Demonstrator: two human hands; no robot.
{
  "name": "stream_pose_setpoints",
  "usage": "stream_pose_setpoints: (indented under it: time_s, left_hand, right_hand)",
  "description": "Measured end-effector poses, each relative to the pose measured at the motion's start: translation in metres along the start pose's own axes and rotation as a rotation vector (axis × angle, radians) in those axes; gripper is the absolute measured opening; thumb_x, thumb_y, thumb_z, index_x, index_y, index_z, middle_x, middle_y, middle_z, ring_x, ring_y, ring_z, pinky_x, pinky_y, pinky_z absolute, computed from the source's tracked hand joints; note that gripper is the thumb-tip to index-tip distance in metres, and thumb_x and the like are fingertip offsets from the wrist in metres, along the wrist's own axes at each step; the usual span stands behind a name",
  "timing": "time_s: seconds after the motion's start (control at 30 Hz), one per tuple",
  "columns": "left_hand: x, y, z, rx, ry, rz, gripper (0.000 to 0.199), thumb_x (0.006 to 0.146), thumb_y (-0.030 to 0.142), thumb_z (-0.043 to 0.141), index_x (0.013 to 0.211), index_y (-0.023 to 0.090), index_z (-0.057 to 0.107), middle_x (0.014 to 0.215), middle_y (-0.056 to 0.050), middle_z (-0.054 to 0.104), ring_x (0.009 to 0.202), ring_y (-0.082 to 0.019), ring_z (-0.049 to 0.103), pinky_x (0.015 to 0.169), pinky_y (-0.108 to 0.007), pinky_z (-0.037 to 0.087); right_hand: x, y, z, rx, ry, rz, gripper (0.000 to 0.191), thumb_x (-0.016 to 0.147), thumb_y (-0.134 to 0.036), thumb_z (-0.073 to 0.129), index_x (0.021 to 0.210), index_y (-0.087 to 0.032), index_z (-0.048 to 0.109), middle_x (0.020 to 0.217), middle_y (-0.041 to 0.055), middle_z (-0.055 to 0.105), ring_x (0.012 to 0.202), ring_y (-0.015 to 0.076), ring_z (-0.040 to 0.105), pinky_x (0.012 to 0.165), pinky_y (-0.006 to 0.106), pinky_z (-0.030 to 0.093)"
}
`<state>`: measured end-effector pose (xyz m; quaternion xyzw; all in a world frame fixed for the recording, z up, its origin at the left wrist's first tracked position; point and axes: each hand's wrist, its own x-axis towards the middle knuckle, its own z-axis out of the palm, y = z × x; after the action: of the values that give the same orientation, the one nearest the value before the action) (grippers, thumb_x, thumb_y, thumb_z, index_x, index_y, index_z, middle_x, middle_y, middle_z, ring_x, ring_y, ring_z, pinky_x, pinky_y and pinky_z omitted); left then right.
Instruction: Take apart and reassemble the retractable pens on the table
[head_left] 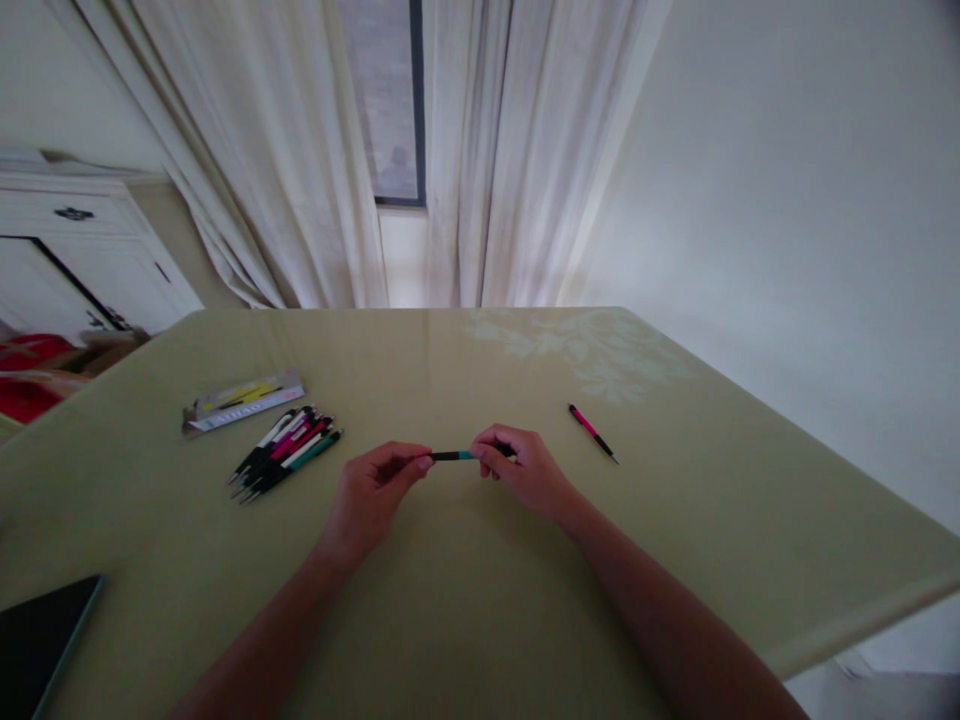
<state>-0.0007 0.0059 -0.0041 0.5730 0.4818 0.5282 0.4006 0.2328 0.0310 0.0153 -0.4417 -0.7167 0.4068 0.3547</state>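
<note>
Between my two hands, a teal and black pen [453,456] is held level above the table. My left hand [376,490] pinches its black end between thumb and fingertips. Around the teal part and the other end, my right hand [523,462] is closed, with the fingers hiding some of the barrel. To the right of my right hand lies a pink and black pen [592,433], apart from it. A pile of several pens [289,450], with pink, white, purple and teal barrels and black grips, rests left of my left hand.
Behind the pile lies an open pen box [251,402] with yellow printing. A dark flat device [49,635] sits at the near left corner. The table [450,630] has a pale green cover; curtains [262,150] and a wall [810,220] stand beyond it.
</note>
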Motion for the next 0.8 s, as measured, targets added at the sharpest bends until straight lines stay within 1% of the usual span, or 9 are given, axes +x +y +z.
stream_pose_setpoints:
  time_s: [0.07, 0.17, 0.23, 0.37, 0.5, 0.57, 0.67, 0.8]
  left_hand:
    - [0.0000, 0.0010, 0.0005, -0.013, 0.005, -0.018, 0.036, 0.081, 0.051, 0.078, 0.095, 0.019, 0.079, 0.079, -0.006, 0.080, 0.070, -0.018, 0.073, 0.065, -0.026, 0.059]
    - [0.0011, -0.0016, 0.0007, -0.011, -0.008, -0.037, 0.039, 0.084, 0.056, 0.073, 0.088, 0.018, 0.078, 0.075, -0.006, 0.079, 0.065, -0.017, 0.070, 0.062, -0.027, 0.058]
    - [0.0016, -0.0041, 0.0005, 0.001, -0.006, -0.031, 0.036, 0.082, 0.054, 0.076, 0.084, 0.018, 0.078, 0.073, -0.005, 0.078, 0.063, -0.017, 0.069, 0.060, -0.026, 0.057]
    - [0.0007, -0.0046, 0.0010, 0.005, 0.027, -0.025, 0.033, 0.081, 0.050, 0.078, 0.091, 0.019, 0.078, 0.075, -0.004, 0.078, 0.066, -0.017, 0.070, 0.063, -0.026, 0.058]
    - [0.0007, -0.0031, 0.0013, 0.020, -0.036, -0.038, 0.034, 0.087, 0.051, 0.071, 0.085, 0.018, 0.078, 0.075, -0.006, 0.078, 0.063, -0.016, 0.068, 0.060, -0.025, 0.056]
    - [0.0011, -0.0037, 0.0004, 0.033, -0.063, -0.020, 0.031, 0.087, 0.048, 0.071, 0.084, 0.018, 0.078, 0.074, -0.005, 0.078, 0.062, -0.015, 0.066, 0.060, -0.024, 0.055]
    - [0.0012, -0.0052, -0.0016, 0.026, -0.067, -0.006, 0.026, 0.086, 0.044, 0.073, 0.091, 0.019, 0.078, 0.080, -0.004, 0.080, 0.066, -0.015, 0.067, 0.062, -0.023, 0.056]
    - [-0.0003, -0.0059, -0.0019, 0.028, -0.068, 0.001, 0.025, 0.087, 0.042, 0.072, 0.094, 0.019, 0.078, 0.081, -0.004, 0.080, 0.068, -0.015, 0.068, 0.064, -0.024, 0.057]
  right_hand:
    - [-0.0003, -0.0006, -0.0003, -0.007, 0.012, -0.014, 0.028, 0.097, -0.045, 0.062, 0.091, -0.019, 0.071, 0.071, 0.0010, 0.069, 0.063, 0.0144, 0.059, 0.060, 0.025, 0.046]
    - [-0.0005, -0.0008, -0.0001, -0.037, 0.020, -0.034, 0.025, 0.097, -0.043, 0.063, 0.091, -0.020, 0.071, 0.074, 0.0011, 0.070, 0.066, 0.0145, 0.060, 0.061, 0.025, 0.045]
    - [-0.0005, -0.0007, 0.0002, -0.041, 0.012, -0.031, 0.024, 0.097, -0.042, 0.063, 0.091, -0.019, 0.071, 0.074, 0.0009, 0.070, 0.065, 0.0143, 0.060, 0.061, 0.024, 0.044]
    - [-0.0006, -0.0015, 0.0000, -0.040, 0.006, -0.017, 0.025, 0.097, -0.042, 0.062, 0.090, -0.019, 0.071, 0.071, 0.0006, 0.069, 0.062, 0.0138, 0.058, 0.060, 0.025, 0.044]
    - [-0.0005, -0.0007, -0.0011, -0.051, 0.025, -0.025, 0.025, 0.097, -0.041, 0.062, 0.091, -0.019, 0.071, 0.073, 0.0010, 0.070, 0.065, 0.0137, 0.059, 0.060, 0.024, 0.044]
    - [-0.0002, 0.0007, -0.0017, -0.049, 0.029, -0.024, 0.024, 0.097, -0.041, 0.062, 0.092, -0.019, 0.071, 0.074, 0.0011, 0.070, 0.065, 0.0137, 0.059, 0.060, 0.024, 0.044]
    - [0.0003, 0.0029, -0.0023, -0.031, 0.026, -0.026, 0.025, 0.097, -0.041, 0.063, 0.091, -0.019, 0.072, 0.071, 0.0006, 0.069, 0.062, 0.0132, 0.059, 0.059, 0.024, 0.044]
    - [0.0015, 0.0036, -0.0020, 0.043, 0.038, -0.020, 0.027, 0.095, -0.044, 0.066, 0.088, -0.018, 0.072, 0.068, 0.0003, 0.067, 0.058, 0.0125, 0.058, 0.056, 0.024, 0.045]
